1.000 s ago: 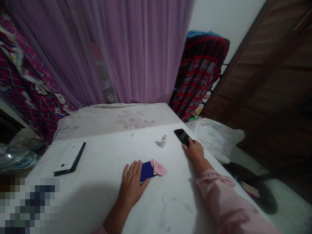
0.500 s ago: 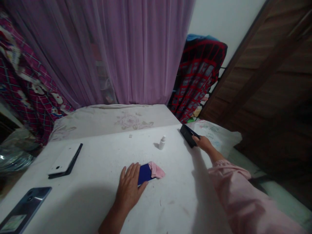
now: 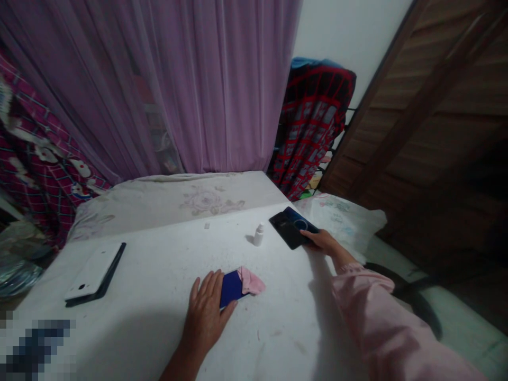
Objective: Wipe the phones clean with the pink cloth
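Observation:
My left hand (image 3: 206, 304) rests on a flat blue phone (image 3: 230, 289), thumb along its near edge and fingers over its left end. A folded pink cloth (image 3: 252, 281) covers the phone's right end. Farther right, my right hand (image 3: 322, 242) grips a dark phone (image 3: 300, 218) with a round ring on it, thumb on top and the other fingers hidden. Beside it, partly overlapping, a black phone (image 3: 286, 230) lies at the table's right edge. A small white bottle (image 3: 259, 235) stands upright between my hands, nearer the right one.
Stacked phones, a white one (image 3: 95, 272) on top, lie on the left of the white table (image 3: 159, 248). A small pale square (image 3: 207, 226) is farther back. A plastic bag (image 3: 345, 217) lies beyond the right edge, and a purple curtain (image 3: 222, 90) hangs behind.
My right hand has tilted the dark phone down from a steeper angle, so its ringed face and the black phone now show. My left hand stays on the blue phone. The view shifted slightly.

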The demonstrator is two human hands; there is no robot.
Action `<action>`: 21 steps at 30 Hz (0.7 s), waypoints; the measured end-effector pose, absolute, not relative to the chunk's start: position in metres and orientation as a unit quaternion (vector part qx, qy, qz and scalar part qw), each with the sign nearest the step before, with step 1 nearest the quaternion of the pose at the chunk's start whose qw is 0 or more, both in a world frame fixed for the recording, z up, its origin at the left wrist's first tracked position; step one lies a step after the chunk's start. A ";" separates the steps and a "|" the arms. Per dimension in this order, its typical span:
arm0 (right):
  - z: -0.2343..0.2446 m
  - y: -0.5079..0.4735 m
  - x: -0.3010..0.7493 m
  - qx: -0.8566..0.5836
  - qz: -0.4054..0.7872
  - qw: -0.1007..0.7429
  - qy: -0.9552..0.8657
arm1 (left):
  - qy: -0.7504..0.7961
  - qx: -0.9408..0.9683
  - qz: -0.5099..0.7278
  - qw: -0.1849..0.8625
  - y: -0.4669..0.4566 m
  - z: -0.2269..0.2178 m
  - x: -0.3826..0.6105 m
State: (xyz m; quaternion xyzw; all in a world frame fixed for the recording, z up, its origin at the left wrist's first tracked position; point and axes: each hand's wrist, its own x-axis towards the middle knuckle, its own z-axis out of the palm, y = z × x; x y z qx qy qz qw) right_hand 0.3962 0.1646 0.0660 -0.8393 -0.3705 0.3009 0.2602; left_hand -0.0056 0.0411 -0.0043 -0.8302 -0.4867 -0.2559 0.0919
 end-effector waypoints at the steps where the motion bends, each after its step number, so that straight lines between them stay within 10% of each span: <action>1: 0.069 0.165 0.398 -0.852 0.280 0.223 -0.381 | -0.486 -0.830 -0.257 0.091 0.041 -0.004 -0.006; 21: 0.071 0.128 0.294 -0.789 -0.022 -0.030 -0.613 | -0.488 -0.831 -0.252 0.091 0.042 -0.004 -0.006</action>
